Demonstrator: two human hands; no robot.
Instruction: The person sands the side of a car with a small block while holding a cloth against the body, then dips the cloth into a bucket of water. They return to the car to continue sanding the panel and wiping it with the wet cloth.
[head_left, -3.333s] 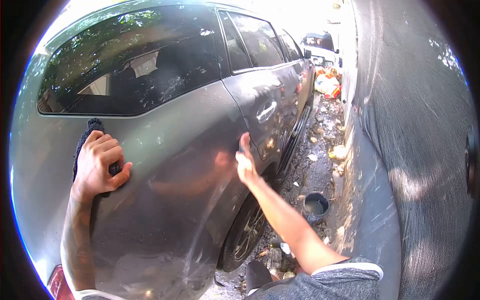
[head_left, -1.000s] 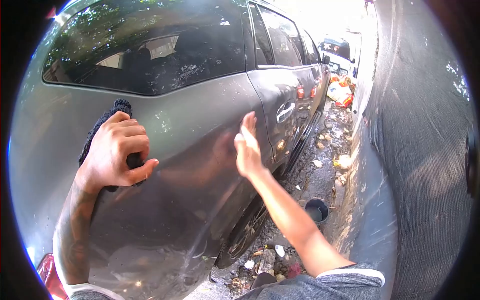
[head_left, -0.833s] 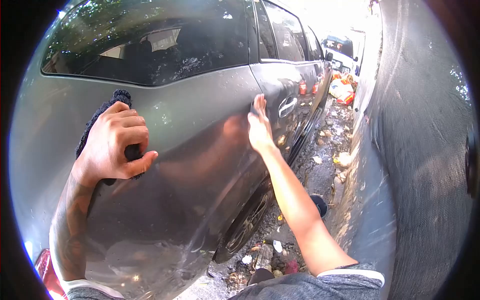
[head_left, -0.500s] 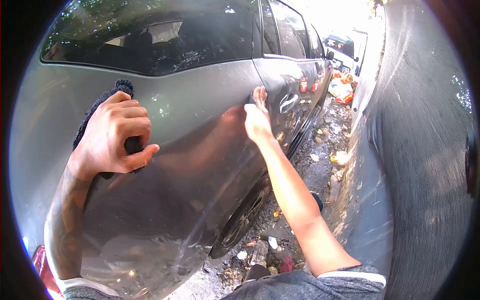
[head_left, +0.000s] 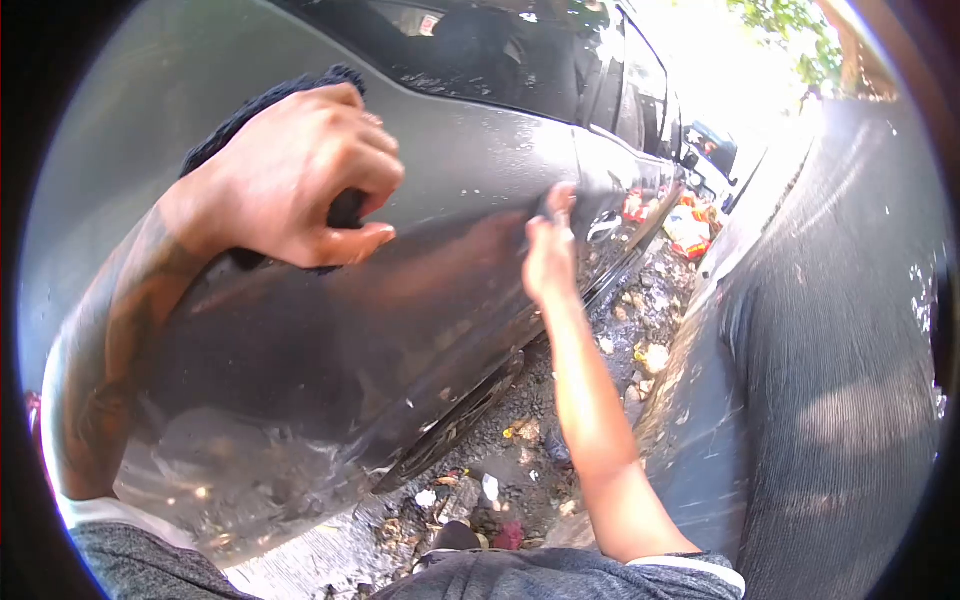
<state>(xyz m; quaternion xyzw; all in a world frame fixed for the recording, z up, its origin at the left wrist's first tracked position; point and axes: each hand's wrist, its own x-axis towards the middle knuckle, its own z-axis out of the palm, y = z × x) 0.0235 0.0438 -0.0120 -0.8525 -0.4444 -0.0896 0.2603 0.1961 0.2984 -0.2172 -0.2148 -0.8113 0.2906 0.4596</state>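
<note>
My left hand is closed around the dark handle of a fuzzy, dark-blue duster, whose plush edge sticks out behind my knuckles. It is at the rear side panel of a dark grey car, below the side window. My right hand reaches forward with its fingers stretched out, at the car's side close to the rear door handle. It is slightly blurred, and I see nothing in it. Wet-looking spots and reflections show on the paint.
A grey wall runs along my right, leaving a narrow gap beside the car. The wet ground there holds stones and litter. Red and yellow bags lie further ahead, before another vehicle. The car's rear wheel is low down.
My left hand has moved up and right with the duster. My right hand appears slightly lower and further right. The view has shifted and tilted, with the car's windows now higher in the frame.
</note>
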